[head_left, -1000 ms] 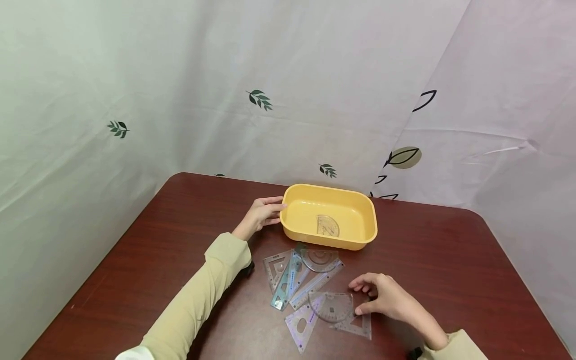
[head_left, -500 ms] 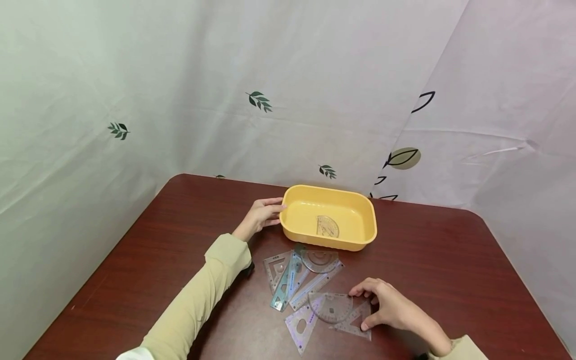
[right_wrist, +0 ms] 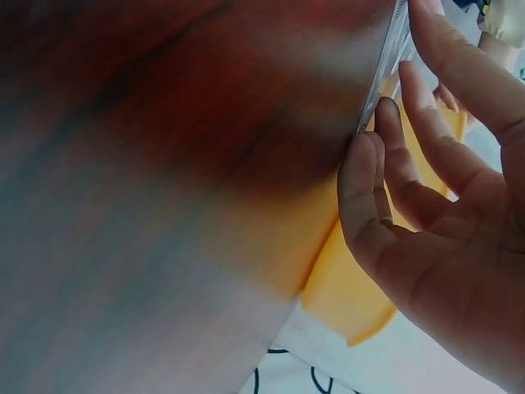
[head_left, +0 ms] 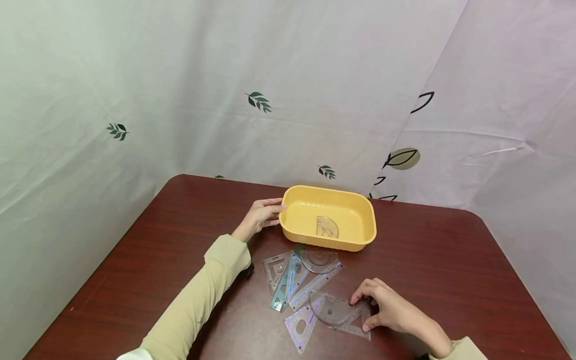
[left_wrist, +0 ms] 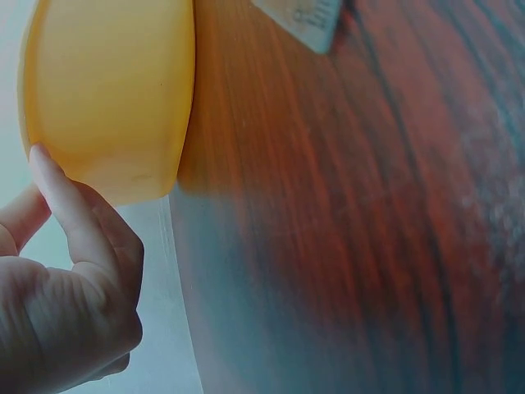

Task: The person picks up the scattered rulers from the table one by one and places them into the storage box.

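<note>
My left hand (head_left: 260, 215) holds the left end of a yellow plastic basin (head_left: 335, 242), fingers at its rim. A clear protractor (head_left: 327, 228) lies inside. Nearer on the table, my right hand (head_left: 391, 307) grips a clear set square (head_left: 353, 330), its curved thumb and forefinger spread across it. Another clear protractor (head_left: 325, 316) overlaps this set square, its right corner by my forefinger. In the right wrist view the fingertips (right_wrist: 385, 111) lie along the edge of clear plastic; how the protractor and set square sit there is partly hidden.
Left of the right hand lies a purple-tinted triangle (head_left: 302, 342). In front of the basin, a teal ruler (head_left: 278, 301), a grey set square (head_left: 270, 272) and a protractor (head_left: 319, 267) overlap in a pile. A white patterned curtain (head_left: 292, 140) hangs behind the brown table (head_left: 427, 250).
The right hand has moved slightly down and its thumb has come to the set square. The protractor beside it has turned, its right corner lower. The left hand stays on the basin.
</note>
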{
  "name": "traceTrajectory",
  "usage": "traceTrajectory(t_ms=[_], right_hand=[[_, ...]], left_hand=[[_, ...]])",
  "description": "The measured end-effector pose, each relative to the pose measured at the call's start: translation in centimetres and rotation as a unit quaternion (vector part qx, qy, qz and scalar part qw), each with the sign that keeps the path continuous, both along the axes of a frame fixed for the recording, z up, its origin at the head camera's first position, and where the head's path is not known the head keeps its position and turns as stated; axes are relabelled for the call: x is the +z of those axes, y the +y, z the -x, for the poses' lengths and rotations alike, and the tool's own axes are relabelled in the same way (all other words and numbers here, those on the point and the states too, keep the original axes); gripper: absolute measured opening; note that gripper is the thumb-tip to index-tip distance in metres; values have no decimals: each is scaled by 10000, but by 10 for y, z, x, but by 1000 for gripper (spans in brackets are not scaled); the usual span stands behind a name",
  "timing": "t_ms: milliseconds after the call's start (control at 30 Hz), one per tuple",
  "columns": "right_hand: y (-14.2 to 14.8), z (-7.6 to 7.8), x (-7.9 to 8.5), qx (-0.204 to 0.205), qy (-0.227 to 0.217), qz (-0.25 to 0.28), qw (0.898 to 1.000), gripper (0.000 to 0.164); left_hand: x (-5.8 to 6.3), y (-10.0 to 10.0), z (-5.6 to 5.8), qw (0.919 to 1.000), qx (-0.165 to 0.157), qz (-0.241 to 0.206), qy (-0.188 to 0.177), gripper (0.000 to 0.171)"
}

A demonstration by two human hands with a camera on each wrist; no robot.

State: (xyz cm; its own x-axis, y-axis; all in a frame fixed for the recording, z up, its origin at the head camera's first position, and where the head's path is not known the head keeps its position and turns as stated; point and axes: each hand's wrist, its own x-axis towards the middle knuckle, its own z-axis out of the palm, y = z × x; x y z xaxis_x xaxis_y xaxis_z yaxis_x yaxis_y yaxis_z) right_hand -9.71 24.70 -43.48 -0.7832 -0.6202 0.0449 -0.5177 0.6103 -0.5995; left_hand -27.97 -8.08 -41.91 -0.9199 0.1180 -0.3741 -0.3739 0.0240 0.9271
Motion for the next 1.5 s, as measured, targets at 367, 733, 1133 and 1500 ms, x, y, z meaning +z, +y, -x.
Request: traceTrajectory(t_ms=[367, 733, 1133, 1500], right_hand=[[3, 0, 2, 174, 89, 20, 9998, 45], [5, -2, 1, 264, 364, -156, 9989, 59], [-16, 0, 5, -286, 295, -532, 9977, 47], [-33, 5, 7, -275, 229, -463, 9983, 42]], left_hand=[[1, 0, -1, 10000, -4, -69, 18, 47], [0, 0, 0, 10000, 16, -39, -42, 47], [0, 0, -1, 10000, 4, -79, -19, 48], [2, 0, -2, 9999, 16, -113, 28, 47]])
